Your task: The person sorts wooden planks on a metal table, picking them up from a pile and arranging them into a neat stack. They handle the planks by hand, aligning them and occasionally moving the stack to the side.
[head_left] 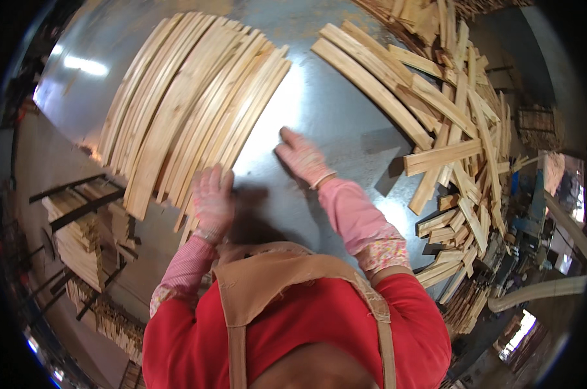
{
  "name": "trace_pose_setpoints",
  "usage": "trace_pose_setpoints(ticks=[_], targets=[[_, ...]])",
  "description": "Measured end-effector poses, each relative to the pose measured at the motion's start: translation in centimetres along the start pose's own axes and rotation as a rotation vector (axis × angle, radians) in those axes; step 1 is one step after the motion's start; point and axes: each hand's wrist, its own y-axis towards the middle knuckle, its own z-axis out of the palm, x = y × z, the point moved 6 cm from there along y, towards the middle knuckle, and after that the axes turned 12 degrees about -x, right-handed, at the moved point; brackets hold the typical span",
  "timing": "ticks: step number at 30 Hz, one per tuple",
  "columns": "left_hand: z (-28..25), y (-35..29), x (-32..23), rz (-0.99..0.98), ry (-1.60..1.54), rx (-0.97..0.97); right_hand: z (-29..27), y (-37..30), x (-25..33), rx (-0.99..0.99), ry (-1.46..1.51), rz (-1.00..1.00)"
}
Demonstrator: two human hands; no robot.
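Observation:
Long pale wooden strips point(176, 97) lie side by side in a row on the left of a shiny grey metal table point(345, 117). My left hand point(212, 200), in a light pinkish glove, rests with fingers stretched over the near ends of the rightmost strips. It grips none of them. To the right, my gloved right hand point(301, 159) hovers over or touches the bare metal; which of these I cannot tell. Its thumb and forefinger are apart, with nothing seen between them. Part of its other fingers is hidden.
A jumbled heap of wooden pieces point(458, 123) covers the table's right side, with short offcuts point(449, 230) nearer me. Stacked boards point(79, 240) sit on a dark metal rack point(89, 207) at the left. A pale hose point(540, 292) runs at the lower right.

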Motion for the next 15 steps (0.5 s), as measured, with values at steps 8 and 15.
trace_pose_setpoints(ticks=[8,15], targets=[[1.0,8.6,-7.0,0.052,-0.305,-0.069,-23.6,9.2,-17.1,-0.224,-0.870,0.046],[16.6,9.1,-16.2,-0.812,-1.550,0.242,-18.5,8.6,-10.1,0.454,-0.388,0.322]])
